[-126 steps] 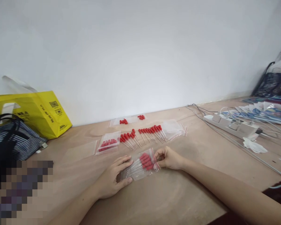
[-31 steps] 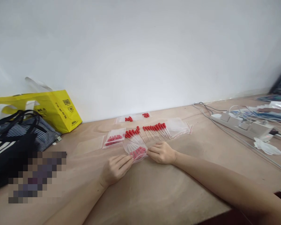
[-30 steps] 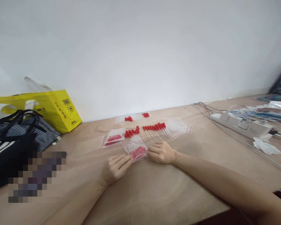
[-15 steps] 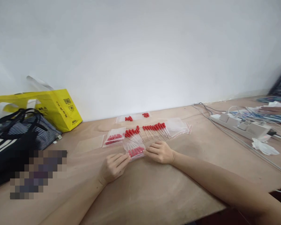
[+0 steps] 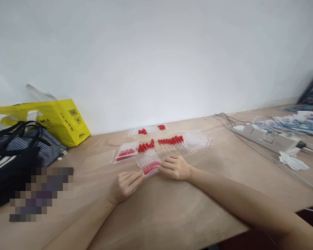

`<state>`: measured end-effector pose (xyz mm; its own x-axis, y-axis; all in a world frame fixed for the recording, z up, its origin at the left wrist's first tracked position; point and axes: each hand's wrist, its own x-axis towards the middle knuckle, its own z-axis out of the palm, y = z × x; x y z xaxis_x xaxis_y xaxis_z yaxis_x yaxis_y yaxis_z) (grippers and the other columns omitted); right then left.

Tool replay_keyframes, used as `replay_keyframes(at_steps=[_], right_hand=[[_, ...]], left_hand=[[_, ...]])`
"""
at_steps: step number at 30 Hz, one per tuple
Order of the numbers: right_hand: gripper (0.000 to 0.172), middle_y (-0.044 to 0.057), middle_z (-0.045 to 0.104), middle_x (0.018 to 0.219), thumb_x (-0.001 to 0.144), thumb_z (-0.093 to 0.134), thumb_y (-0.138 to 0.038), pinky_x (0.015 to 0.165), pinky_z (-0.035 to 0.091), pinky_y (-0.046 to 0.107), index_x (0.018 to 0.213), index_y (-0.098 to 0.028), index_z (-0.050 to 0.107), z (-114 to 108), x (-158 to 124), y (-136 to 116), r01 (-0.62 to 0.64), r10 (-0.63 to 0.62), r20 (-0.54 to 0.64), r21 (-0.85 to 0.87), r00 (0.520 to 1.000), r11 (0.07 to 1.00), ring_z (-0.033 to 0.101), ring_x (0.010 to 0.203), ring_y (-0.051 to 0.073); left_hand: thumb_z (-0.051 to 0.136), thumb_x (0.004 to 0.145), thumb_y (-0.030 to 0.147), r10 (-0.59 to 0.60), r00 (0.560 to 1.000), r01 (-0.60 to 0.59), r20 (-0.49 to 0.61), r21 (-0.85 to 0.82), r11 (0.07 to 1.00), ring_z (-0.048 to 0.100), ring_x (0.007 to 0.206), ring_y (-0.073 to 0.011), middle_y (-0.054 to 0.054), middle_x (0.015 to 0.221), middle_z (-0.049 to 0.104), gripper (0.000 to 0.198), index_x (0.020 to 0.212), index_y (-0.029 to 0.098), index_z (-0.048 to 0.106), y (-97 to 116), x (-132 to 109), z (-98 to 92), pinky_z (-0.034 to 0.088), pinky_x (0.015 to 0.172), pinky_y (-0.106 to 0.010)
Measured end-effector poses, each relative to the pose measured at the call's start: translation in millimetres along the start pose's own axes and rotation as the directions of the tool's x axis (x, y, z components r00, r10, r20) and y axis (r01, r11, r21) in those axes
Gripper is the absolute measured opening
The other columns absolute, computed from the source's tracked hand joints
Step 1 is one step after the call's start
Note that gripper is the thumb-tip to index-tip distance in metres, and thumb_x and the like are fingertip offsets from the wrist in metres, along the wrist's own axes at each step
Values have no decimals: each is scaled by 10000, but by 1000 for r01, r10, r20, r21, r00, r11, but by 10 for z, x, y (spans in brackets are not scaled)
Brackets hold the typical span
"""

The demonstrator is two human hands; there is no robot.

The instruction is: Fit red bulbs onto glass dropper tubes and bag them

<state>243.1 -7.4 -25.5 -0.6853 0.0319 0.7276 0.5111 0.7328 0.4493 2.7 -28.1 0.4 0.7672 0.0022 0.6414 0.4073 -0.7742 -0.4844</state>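
Note:
A clear zip bag with several red-tipped sticks in it lies between my hands. My left hand pinches its lower left corner, and my right hand pinches its right edge. Just beyond are two loose groups of red-tipped sticks, one on the left and one on the right. Left of them, a filled bag lies flat. Flat clear bags are on the right. Near the wall, another clear bag has small red pieces at both ends.
A yellow bag and a striped black bag stand at the left. On the right are a white power strip with cables, a crumpled tissue and printed packets. A blurred-out patch covers something at the lower left.
The other person's hand at the far right has gone out of view. The whole view has shifted slightly. Both my hands keep their pinch on the bag.

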Motion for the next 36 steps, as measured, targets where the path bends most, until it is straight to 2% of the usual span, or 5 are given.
replay_keyframes(at_steps=[10, 14, 20, 27, 36], right_hand=[[171, -4, 610, 676, 839, 417, -159, 540, 304, 248, 770, -159, 574, 100, 42, -30, -5, 5, -36, -2, 999, 1000, 476, 598, 89], [134, -10, 613, 690, 832, 449, -164, 532, 297, 243, 793, -161, 577, 83, 76, -40, -5, 5, -68, -1, 998, 1000, 476, 613, 89], [194, -12, 587, 629, 849, 406, -168, 519, 287, 246, 745, -158, 570, 112, 141, -93, 19, -19, -81, -6, 996, 1000, 458, 571, 88], [195, -12, 579, 622, 848, 424, -168, 528, 285, 245, 707, -166, 559, 122, 206, -166, 24, -23, -66, 14, 998, 1000, 447, 568, 91], [229, -15, 506, 545, 834, 412, -144, 516, 273, 253, 645, -159, 541, 72, 166, -143, -31, 32, -62, 15, 998, 999, 421, 544, 98]], left_hand=[[484, 797, 108, -70, 997, 70, 20, -23, 997, 647, 662, -121, -29, 750, 686, 116, 854, 154, 574, 7, -25, 44, 502, 558, -207], [477, 799, 97, -77, 997, 77, -16, -22, 997, 643, 654, -122, -33, 735, 683, 119, 850, 144, 574, 9, -40, 69, 493, 549, -210], [503, 776, 82, -84, 996, 83, -36, -34, 996, 610, 654, -131, -30, 734, 676, 124, 847, 148, 581, 44, 65, 66, 484, 606, -253], [515, 753, 52, -65, 997, 64, -52, -7, 998, 584, 671, -162, -40, 729, 676, 127, 817, 137, 584, 114, 185, 102, 449, 671, -337], [486, 764, 35, 22, 1000, -20, -17, 119, 993, 569, 669, -166, -52, 707, 662, 149, 836, 125, 580, 37, 58, -24, 450, 692, -364]])
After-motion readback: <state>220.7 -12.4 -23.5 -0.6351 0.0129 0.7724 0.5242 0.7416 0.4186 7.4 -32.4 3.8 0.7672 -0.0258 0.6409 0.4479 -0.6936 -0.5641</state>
